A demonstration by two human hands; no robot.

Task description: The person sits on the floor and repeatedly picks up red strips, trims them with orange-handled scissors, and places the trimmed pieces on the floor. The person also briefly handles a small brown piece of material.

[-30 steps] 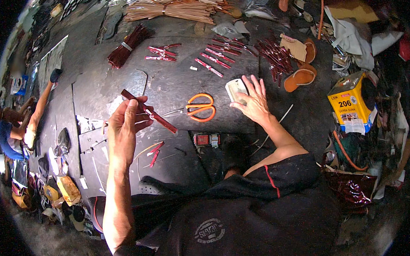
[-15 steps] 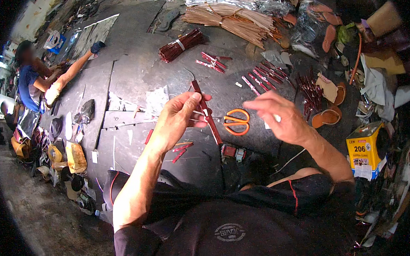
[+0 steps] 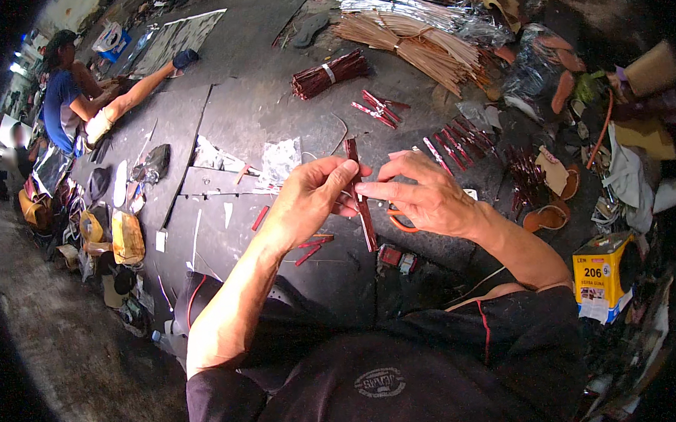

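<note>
My left hand (image 3: 314,199) pinches a narrow bundle of glossy dark red strips (image 3: 365,225) between thumb and fingers, its length running away from me. A pale band shows around the bundle's middle. From the other side my right hand (image 3: 429,195) has its bent fingertips closed against that middle part. Under the right hand lies a pair of scissors, only part of its orange handles (image 3: 403,221) visible. Just below the bundle's near end is a small red and grey object (image 3: 396,257). Short red strips (image 3: 309,251) lie to the right of my left wrist.
Farther out lie a tied dark red bundle (image 3: 331,72), banded red strips (image 3: 378,108) and long tan strips (image 3: 413,43). More red strips (image 3: 460,139), sandals (image 3: 546,217) and a yellow can (image 3: 603,273) are at right. Another person (image 3: 65,111) sits at far left.
My right hand has come in from the right to the red bundle and now partly covers the scissors. The left hand keeps its hold. The whole view has shifted slightly.
</note>
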